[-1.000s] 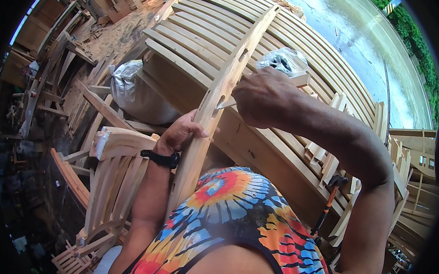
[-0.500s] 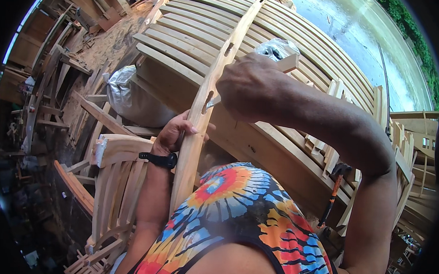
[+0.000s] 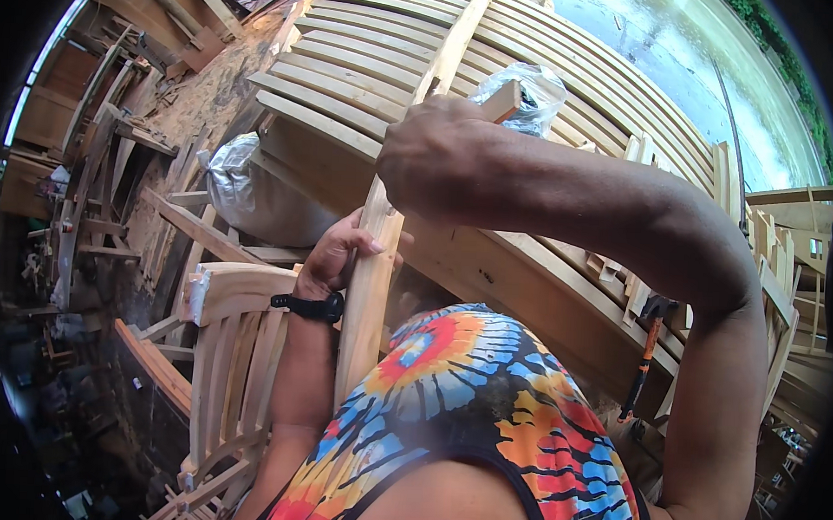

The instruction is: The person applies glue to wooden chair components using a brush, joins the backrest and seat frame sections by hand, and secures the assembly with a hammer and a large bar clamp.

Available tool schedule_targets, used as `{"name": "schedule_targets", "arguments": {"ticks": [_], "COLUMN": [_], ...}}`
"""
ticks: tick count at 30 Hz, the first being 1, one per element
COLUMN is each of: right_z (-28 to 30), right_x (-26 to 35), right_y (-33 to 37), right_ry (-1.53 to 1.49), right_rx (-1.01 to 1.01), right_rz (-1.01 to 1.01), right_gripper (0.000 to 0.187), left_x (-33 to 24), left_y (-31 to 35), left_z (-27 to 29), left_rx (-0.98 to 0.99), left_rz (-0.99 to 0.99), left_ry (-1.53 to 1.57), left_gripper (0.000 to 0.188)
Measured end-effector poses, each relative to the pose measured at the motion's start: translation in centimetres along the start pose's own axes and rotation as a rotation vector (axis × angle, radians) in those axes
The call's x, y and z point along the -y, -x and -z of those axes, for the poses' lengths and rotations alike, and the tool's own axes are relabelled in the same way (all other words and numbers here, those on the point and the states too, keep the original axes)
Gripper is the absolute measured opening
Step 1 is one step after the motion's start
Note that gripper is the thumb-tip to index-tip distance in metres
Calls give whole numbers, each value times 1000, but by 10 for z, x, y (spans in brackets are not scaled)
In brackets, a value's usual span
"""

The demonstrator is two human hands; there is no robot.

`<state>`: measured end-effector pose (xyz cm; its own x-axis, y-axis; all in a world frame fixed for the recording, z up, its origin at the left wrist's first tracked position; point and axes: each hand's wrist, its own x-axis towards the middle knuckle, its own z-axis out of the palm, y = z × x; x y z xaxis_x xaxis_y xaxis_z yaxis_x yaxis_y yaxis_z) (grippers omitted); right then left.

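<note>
A long pale chair-leg-like wooden rail (image 3: 372, 286) with slots cut along it slants up from my body across a stack of slats. My left hand (image 3: 339, 249), with a black watch on its wrist, grips the rail low down, thumb on top. My right hand (image 3: 437, 159) is closed in a fist over the rail, just above the left. From this fist a flat wooden stick or handle (image 3: 503, 102) sticks out toward the upper right. Its lower end and the slot beneath are hidden by the fist.
Stacked wooden slats (image 3: 350, 76) fill the bench ahead. A clear plastic bag (image 3: 541, 96) lies on them. At the left stand a white sack (image 3: 261, 193) and a slatted chair back (image 3: 235, 364). An orange-and-black-handled hammer (image 3: 643, 358) hangs near my right arm.
My right fist has shifted left and down along with the stick, and now covers the slot that showed before. The left hand keeps its hold on the rail.
</note>
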<state>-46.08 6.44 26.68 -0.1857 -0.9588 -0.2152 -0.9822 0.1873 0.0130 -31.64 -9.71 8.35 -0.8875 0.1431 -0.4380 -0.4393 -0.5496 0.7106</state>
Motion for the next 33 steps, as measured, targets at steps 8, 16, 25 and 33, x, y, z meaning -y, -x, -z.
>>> {"name": "schedule_targets", "arguments": {"ticks": [8, 16, 25, 33], "right_z": [20, 33, 37, 37], "right_x": [-14, -21, -13, -6], "right_y": [36, 16, 2, -7], "right_ry": [-41, -1, 40, 51], "right_rx": [-155, 173, 336, 380], "right_rz": [11, -111, -148, -43], "right_gripper": [18, 21, 23, 24], "left_x": [4, 4, 0, -6], "left_y": [0, 0, 1, 4], "left_z": [9, 11, 4, -2], "left_rx": [40, 50, 27, 4], "left_rz": [-19, -9, -14, -7], "left_ry": [52, 79, 35, 8], "left_gripper": [72, 80, 77, 72]}}
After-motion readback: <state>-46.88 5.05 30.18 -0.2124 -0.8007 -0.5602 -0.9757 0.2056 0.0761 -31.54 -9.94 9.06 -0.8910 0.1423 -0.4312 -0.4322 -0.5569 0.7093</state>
